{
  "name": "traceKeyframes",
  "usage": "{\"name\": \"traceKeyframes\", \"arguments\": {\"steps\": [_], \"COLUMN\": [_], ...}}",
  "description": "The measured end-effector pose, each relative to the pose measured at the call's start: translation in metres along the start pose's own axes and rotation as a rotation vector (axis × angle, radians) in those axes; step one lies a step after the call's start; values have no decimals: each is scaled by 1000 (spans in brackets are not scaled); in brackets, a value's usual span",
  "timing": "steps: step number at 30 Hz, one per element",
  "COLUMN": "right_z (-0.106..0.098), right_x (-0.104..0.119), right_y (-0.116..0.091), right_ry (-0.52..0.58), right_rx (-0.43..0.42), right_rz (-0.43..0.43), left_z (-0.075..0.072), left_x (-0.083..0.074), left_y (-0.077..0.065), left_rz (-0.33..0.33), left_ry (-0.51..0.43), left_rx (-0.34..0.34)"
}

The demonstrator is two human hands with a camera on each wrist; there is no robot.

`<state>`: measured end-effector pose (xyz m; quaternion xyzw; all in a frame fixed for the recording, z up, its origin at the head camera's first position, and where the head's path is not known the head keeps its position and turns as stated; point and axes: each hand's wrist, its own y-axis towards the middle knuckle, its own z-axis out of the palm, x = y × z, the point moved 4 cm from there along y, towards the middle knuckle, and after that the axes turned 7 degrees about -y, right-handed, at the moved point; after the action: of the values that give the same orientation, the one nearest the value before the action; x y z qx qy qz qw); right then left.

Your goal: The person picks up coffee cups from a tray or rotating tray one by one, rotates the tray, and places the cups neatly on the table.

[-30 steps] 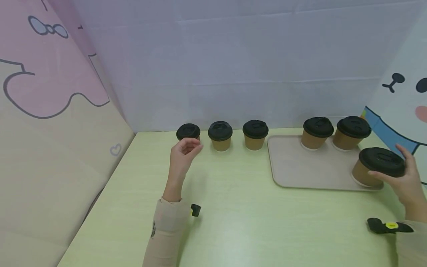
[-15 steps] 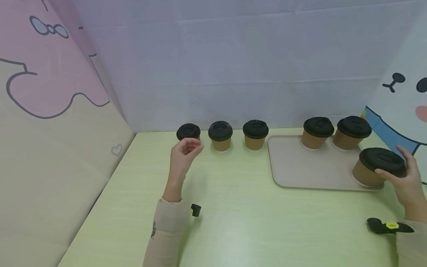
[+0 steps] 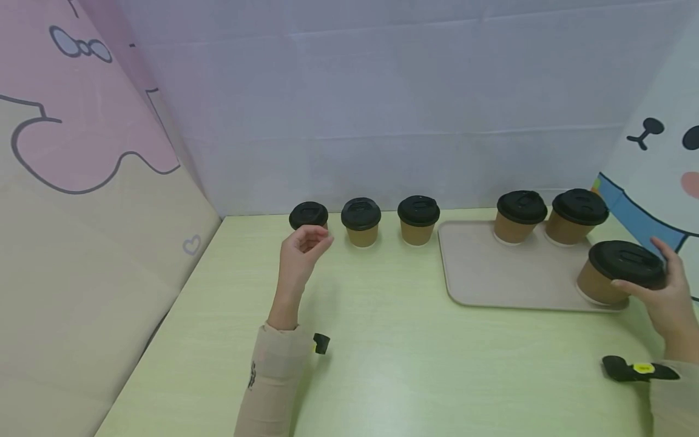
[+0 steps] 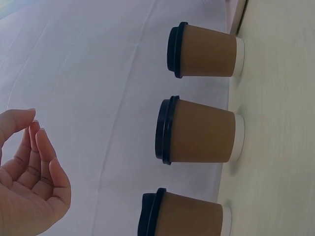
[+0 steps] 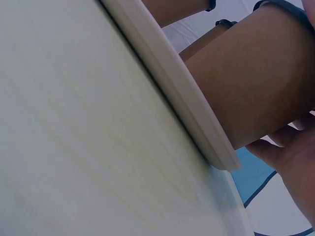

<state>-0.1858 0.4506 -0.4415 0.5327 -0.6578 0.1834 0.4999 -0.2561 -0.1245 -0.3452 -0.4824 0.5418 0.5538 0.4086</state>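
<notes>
At the tray's front right corner, my right hand holds a brown paper coffee cup with a black lid. The thumb lies across the near side and the other fingers are round the right side. In the right wrist view the same cup stands upright near the rim, fingers against it. My left hand is raised, loosely curled with thumb close to fingertips, holding nothing. It partly hides the leftmost lidded cup in the head view. The left wrist view shows this hand apart from three cups.
Beside the leftmost cup, a middle cup and another cup stand along the table's back edge. The beige tray carries two more cups, a left one and a right one, at its back. A cloth wall rises behind.
My right thumb has shifted slightly right along the held cup. The cups, tray and left hand stay in place.
</notes>
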Motion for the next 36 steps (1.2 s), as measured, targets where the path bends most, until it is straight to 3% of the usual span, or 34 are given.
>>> {"name": "traceKeyframes", "arguments": {"steps": [6, 10, 15, 19, 22, 29, 36], "right_z": [0, 2, 2, 3, 4, 4, 3], "right_x": [-4, -6, -5, -2, 0, 1, 6], "right_y": [1, 2, 1, 0, -1, -2, -3], "right_ry": [108, 270, 217, 271, 233, 3, 12], "right_rx": [24, 49, 44, 51, 53, 53, 38], "right_rz": [-71, -98, -97, -92, -83, -49, -60], "left_z": [1, 2, 1, 1, 1, 1, 1], "left_x": [1, 2, 0, -1, -2, -1, -3], "left_y": [0, 1, 1, 0, 0, 1, -1], "left_rz": [14, 22, 47, 64, 72, 80, 88], "left_ry": [5, -3, -17, -15, -13, -21, -14], "left_rx": [4, 3, -8, -15, -16, -19, -22]}}
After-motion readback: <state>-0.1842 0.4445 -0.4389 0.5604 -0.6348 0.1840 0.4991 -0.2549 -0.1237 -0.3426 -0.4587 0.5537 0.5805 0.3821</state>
